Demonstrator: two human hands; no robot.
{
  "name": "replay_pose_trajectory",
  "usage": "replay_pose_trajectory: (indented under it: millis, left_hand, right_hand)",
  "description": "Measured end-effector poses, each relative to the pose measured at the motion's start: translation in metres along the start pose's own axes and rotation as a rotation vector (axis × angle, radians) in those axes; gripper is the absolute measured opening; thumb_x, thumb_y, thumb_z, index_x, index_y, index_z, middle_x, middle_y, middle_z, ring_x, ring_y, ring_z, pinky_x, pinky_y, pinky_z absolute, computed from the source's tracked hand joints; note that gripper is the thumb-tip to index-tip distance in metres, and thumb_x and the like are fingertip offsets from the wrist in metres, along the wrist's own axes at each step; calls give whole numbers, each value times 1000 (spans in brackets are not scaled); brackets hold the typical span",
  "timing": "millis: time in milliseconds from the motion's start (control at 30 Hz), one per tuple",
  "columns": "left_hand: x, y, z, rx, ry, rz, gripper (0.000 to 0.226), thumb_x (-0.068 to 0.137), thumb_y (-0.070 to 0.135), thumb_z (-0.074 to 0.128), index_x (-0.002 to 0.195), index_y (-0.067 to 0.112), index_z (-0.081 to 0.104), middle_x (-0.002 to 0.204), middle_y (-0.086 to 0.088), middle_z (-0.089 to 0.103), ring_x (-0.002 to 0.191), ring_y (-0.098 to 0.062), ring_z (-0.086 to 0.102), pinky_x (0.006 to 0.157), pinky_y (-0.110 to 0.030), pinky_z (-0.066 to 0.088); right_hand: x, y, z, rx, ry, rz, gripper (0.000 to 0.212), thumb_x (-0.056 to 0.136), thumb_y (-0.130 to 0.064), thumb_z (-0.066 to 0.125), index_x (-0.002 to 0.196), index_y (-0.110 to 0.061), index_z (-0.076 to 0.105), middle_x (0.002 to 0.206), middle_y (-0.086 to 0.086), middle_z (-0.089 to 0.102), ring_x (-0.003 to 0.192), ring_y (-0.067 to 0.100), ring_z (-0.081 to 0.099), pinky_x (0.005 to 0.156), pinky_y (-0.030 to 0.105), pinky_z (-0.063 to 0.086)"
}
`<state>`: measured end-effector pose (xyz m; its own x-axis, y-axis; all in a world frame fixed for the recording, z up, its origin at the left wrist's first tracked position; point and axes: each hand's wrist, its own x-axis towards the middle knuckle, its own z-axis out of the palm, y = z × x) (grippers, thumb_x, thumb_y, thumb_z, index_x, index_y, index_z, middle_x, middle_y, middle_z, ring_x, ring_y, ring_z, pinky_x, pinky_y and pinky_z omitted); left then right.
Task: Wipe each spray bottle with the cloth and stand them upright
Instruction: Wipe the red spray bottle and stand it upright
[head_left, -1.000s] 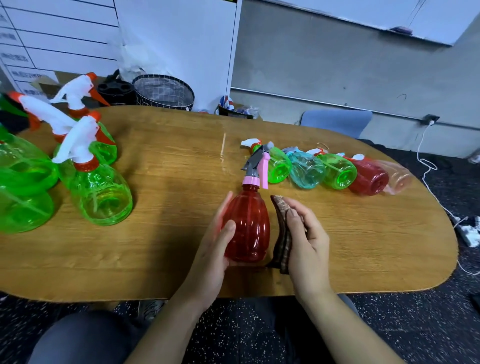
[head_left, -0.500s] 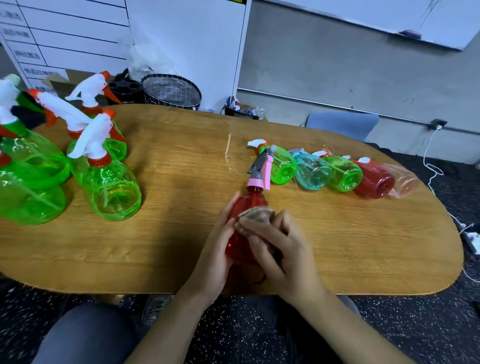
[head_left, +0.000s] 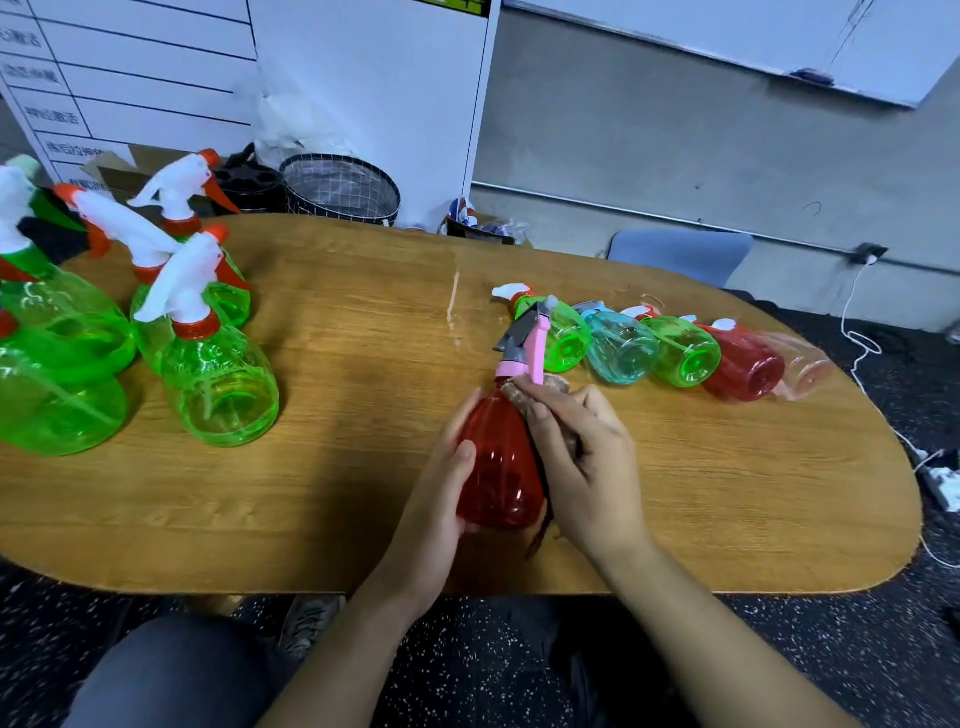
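Brown cloth (head_left: 524, 396) mostly hidden under right hand (head_left: 582, 462) fingers clamping it; left hand (head_left: 441, 488) fingers wrapped round translucent red plastic spray bottle (head_left: 498, 467).

**Hand and arm posture**

Both forearms enter from the lower edge of the view and converge toward the centre. The left hand (head_left: 441, 499) is positioned on the left side of the red spray bottle (head_left: 498, 467): palm against the body, fingers wrapped behind it, thumb laid across the front. The right hand (head_left: 582, 462) is positioned on the right side of the same bottle, back of the hand upward, fingers bent and pressing the cloth (head_left: 535, 397) against the bottle's shoulder. Both wrists are bare and approximately level.
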<state>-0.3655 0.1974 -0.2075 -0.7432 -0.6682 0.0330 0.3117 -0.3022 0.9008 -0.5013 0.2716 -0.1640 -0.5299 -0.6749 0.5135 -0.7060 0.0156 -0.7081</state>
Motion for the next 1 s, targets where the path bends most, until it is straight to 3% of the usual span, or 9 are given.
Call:
replay_pose_trajectory:
  millis: [167,267,400,500,600,700,800,1000]
  left_hand:
    - [1,-6,-5,26,-9,-5,52,108,40,41,160,43,43,158,5,56,144,-20,56,99,-40,59]
    - [0,-5,-4,53,-9,2,53,108,45,41,160,42,42,156,-2,58,143,-25,57,112,-46,51]
    - [1,-3,0,92,15,32,51,107,45,39,158,41,46,155,4,59,142,-21,58,116,-44,47]
    - [0,-4,2,79,18,30,50,108,47,38,157,43,47,155,2,60,142,-25,58,111,-45,50]
    - [-1,-5,-1,38,14,0,51,108,48,37,158,43,45,155,4,59,142,-21,58,100,-42,59]
    - [0,-8,0,90,-18,3,53,108,51,36,159,42,43,159,9,54,147,-16,52,113,-51,52]
    - [1,-10,0,122,-25,8,54,109,46,32,161,34,41,162,6,51,151,-17,47,124,-54,40]
    - [0,-10,-3,-6,-2,-40,58,108,54,28,161,33,43,155,-6,60,145,-26,55,118,-46,46]
  right_hand:
    - [-14,-6,-2,-107,-125,-147,31,106,-34,58,132,-27,73,91,-4,42,82,8,52,71,24,47]
    - [-32,-6,-14,-191,-241,-308,31,105,-39,59,131,-31,74,97,-5,41,81,10,52,66,28,50]
    - [-55,2,-22,-346,-343,-539,27,101,-32,66,126,-30,76,97,-3,46,73,11,55,56,26,52]
    - [-58,2,-25,-204,-197,-365,27,102,-30,64,126,-27,76,96,-12,42,81,-1,51,69,12,44]
    - [-45,1,-20,28,49,-34,23,103,-25,63,121,-26,77,90,-2,55,80,6,55,72,15,43]
    - [-29,-5,-6,148,148,114,23,102,-22,64,120,-30,77,92,7,62,81,6,60,75,14,45]
    - [-20,-11,6,78,99,75,24,104,-27,63,124,-27,77,87,5,54,78,9,56,73,14,44]
    - [-36,-10,0,-212,-80,-224,31,105,-40,58,130,-30,73,94,-5,42,78,9,51,61,33,52]
